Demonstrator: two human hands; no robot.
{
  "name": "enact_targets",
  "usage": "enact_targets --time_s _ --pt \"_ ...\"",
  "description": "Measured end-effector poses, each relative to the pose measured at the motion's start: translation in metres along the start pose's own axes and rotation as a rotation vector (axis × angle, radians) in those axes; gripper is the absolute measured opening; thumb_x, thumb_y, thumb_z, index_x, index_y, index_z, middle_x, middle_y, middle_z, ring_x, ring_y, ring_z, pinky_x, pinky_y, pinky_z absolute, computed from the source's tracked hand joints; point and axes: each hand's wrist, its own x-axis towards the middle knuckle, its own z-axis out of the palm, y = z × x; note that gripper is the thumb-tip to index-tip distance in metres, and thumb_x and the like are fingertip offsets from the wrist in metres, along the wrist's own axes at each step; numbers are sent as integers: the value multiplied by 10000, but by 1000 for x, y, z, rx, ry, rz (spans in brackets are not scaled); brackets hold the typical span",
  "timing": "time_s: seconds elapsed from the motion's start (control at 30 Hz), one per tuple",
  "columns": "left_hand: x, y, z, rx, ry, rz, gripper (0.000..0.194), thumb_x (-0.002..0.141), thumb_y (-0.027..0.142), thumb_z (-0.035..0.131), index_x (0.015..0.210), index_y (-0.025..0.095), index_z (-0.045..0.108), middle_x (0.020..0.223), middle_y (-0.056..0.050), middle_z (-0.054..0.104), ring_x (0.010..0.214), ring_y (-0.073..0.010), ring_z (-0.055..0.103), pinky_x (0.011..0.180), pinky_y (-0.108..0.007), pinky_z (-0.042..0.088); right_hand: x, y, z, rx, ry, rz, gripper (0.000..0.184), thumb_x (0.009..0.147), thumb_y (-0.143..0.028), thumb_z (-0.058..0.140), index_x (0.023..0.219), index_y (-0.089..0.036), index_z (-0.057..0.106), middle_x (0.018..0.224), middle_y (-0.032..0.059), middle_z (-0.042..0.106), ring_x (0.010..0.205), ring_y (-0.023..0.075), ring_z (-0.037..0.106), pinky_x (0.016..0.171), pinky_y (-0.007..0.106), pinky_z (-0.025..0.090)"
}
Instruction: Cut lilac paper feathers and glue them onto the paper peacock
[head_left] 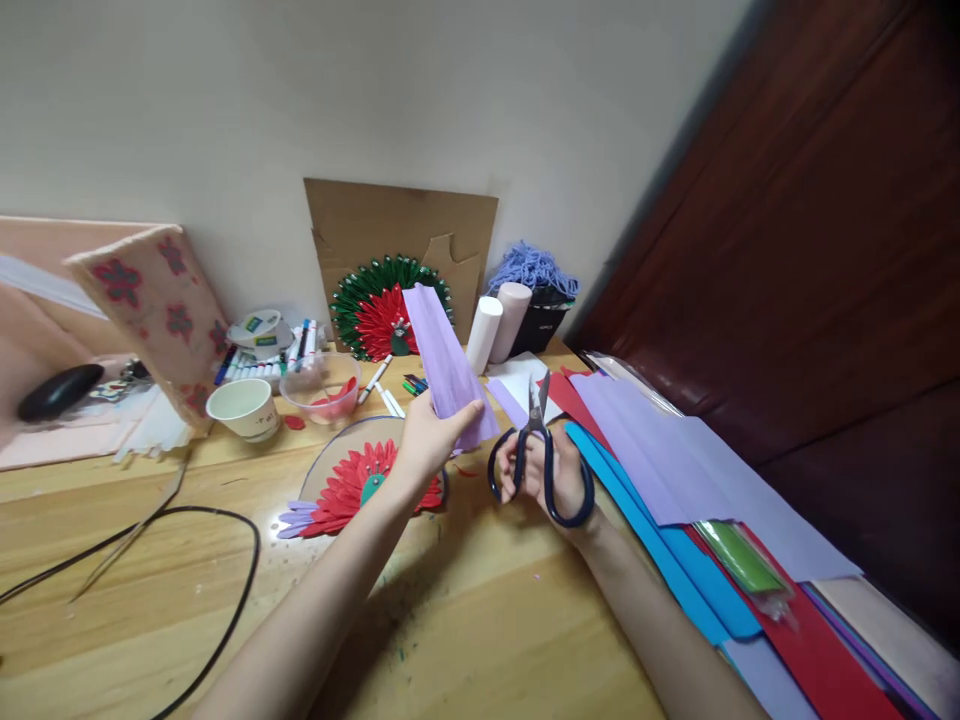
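Observation:
A long folded strip of purple crepe paper [444,350] is pinched in my left hand [431,437] and stands up at a tilt. To its right, my right hand [551,470] has its fingers in the loops of black-handled scissors [538,415]. Their blades point up and look slightly apart, with no paper between them. Below my left forearm lies a round disc [330,440] bearing a fan of red petals [349,490], a green centre piece [373,487] and a few purple petals [298,518] at its left end. My forearm hides part of this craft piece.
A finished-looking green and red fan piece [386,305] leans on cardboard [397,215]. Sheets of purple paper [675,460] and blue paper [675,550] are piled at right. A paper cup [244,410], a plastic bowl [319,385] and a black cable [251,560] lie left.

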Motion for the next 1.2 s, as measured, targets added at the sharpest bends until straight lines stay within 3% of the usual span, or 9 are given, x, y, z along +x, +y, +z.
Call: enact_targets --time_s 0.17,0.37,0.6,0.87,1.2 --pt "9 6 -17 -62 164 58 382 601 336 738 885 91 662 885 -111 715 795 -230 664 695 -300 514 -11 16 9 -60 -175 190 725 580 -844 427 762 -154 551 574 -1 536 481 149 579 518 304 497" --pt "8 4 -18 -36 205 72 402 614 373 727 884 81 661 876 -116 711 808 -233 658 699 -302 510 -16 36 8 -225 -295 96 789 644 -844 294 875 -136 556 635 16 546 497 132 577 512 263 452" --pt "2 -10 -5 -67 123 65 391 643 398 707 894 102 658 896 -111 705 775 -210 652 675 -288 502 -15 39 9 -255 -248 17 784 620 -860 274 856 -159 534 642 15 542 502 136 570 541 283 463" --pt "0 -11 -2 -80 145 12 395 617 386 726 875 94 659 889 -124 707 788 -229 655 664 -292 497 -11 35 18 -165 -182 52 806 483 -918 307 754 -178 479 553 -17 497 444 139 546 481 278 456" --pt "-5 -7 3 -68 174 11 382 623 374 719 854 76 655 878 -138 708 789 -237 658 665 -292 499 -9 44 19 -106 -108 11 744 460 -891 431 698 -186 451 478 -62 444 361 93 460 389 234 406"
